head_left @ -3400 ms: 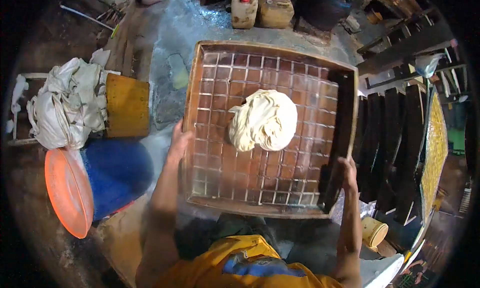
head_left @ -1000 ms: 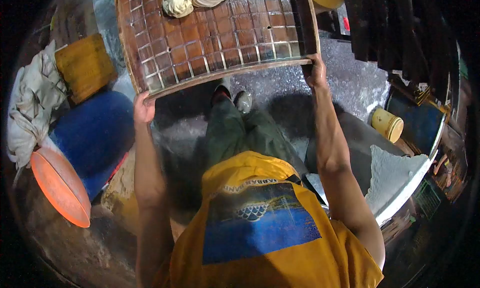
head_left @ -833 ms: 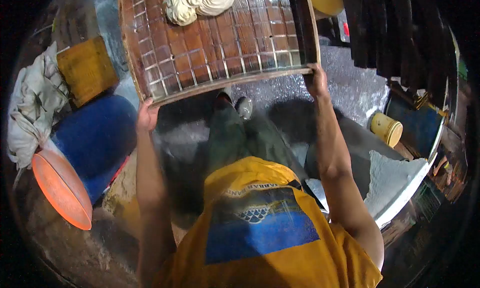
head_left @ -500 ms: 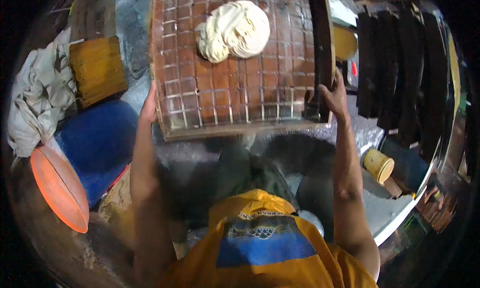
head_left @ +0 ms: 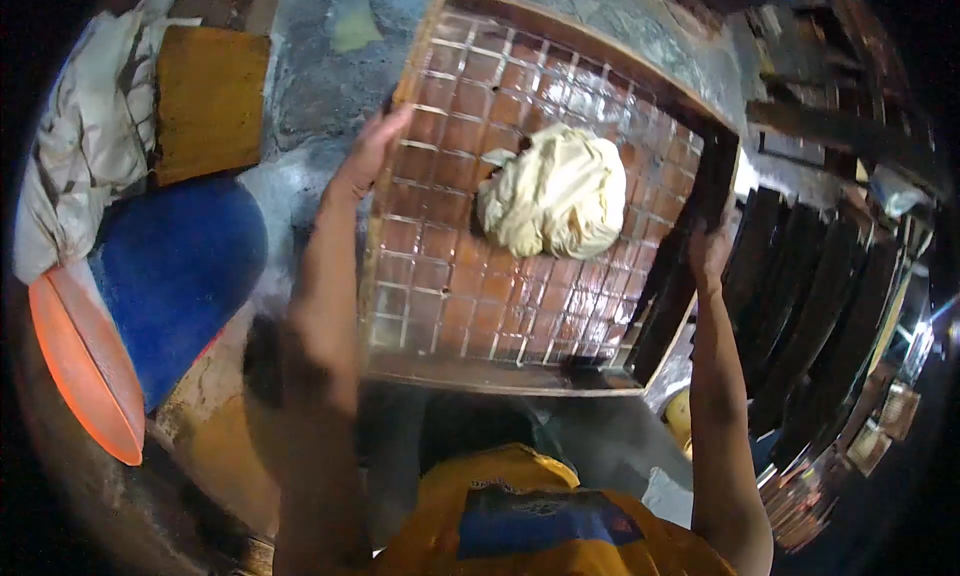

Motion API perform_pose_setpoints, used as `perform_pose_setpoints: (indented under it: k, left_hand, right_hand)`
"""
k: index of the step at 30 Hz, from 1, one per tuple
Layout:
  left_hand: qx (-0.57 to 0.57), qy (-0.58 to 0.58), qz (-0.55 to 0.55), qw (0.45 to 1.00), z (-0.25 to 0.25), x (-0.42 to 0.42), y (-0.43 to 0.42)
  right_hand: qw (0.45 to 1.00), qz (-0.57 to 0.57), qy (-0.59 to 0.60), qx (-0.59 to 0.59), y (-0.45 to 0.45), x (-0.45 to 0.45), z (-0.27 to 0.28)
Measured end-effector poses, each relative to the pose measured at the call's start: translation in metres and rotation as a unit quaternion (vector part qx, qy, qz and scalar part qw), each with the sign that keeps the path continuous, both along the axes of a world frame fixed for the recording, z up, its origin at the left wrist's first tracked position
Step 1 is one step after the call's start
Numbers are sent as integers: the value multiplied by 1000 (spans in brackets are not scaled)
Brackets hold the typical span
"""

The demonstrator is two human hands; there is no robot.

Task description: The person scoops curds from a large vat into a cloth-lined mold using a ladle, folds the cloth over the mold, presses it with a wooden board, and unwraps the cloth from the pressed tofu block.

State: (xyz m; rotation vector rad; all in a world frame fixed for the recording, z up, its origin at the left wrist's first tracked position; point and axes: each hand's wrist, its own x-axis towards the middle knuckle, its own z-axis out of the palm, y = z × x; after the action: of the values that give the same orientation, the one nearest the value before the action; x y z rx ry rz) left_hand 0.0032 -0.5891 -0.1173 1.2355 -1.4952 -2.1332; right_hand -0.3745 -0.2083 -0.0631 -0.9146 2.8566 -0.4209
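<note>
A wooden tray (head_left: 470, 374) with raised sides and a grid of pale lines over its brown base is held up in front of me, slightly turned. On its base, a little above the middle, rests a cream-coloured bundled cloth (head_left: 556, 194). My left hand (head_left: 372, 154) grips the tray's left side, fingers against the rim and slightly blurred. Around the right side of the tray my right hand (head_left: 712, 251) is closed, partly in shadow. Neither hand touches the bundle.
At the left are a white cloth heap (head_left: 85, 146), a yellow-brown box (head_left: 212, 101), a blue barrel (head_left: 180, 266) and an orange basin (head_left: 85, 366). Dark upright slabs (head_left: 810, 306) stand at the right. A yellow bucket (head_left: 679, 421) shows partly below the tray's right corner.
The tray has moved right and lower in view and turned clockwise, with the bundle still on it. My left hand has gone up along its side. The view has shifted too.
</note>
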Motion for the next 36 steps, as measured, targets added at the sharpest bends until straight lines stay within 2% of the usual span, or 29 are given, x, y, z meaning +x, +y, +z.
perform_pose_setpoints:
  k: [2,5,8,11,14,17,20,21,24,25,27,29,31,33,35,36]
  left_hand:
    - [-38,-37,-32,998,-21,4,1]
    - [-53,17,-46,997,20,-7,11]
    - [-37,44,-13,998,7,-13,20]
    - [-80,77,1,994,0,-24,25]
    - [21,65,-16,998,4,-21,26]
    - [-50,36,-30,998,-14,-23,28]
    - [-87,-32,-86,992,-37,-26,18]
    - [-119,-26,-96,988,-27,-26,12]
    - [-88,31,-76,993,1,-31,-34]
    - [-182,21,25,983,-36,-46,-50]
    - [-250,11,172,953,-2,-53,-74]
    - [-259,12,238,936,23,-57,-95]
    - [-297,11,285,911,24,-66,-113]
    - [-362,6,313,878,12,-80,-137]
    - [-408,8,372,834,-28,-114,-161]
    - [-391,18,373,841,-37,-130,-155]
  right_hand:
    - [999,26,26,6,0,3,6]
    - [998,44,36,-6,9,-2,2]
    - [996,72,44,-18,26,-15,-4]
    - [998,43,51,0,37,-24,-6]
    - [998,36,40,18,37,-34,-13]
    - [997,68,42,18,31,-23,-5]
    - [999,20,-31,6,21,-12,4]
    - [999,26,-18,12,26,-14,4]
    - [999,34,8,32,34,-20,-1]
    - [999,30,9,39,32,-17,0]
    - [998,26,11,59,36,-22,-2]
    - [996,22,13,83,50,-37,-15]
    - [998,23,4,60,49,-32,-14]
    - [998,40,7,43,48,-31,-12]
    - [997,73,22,32,51,-35,-14]
    - [997,69,26,38,51,-35,-15]
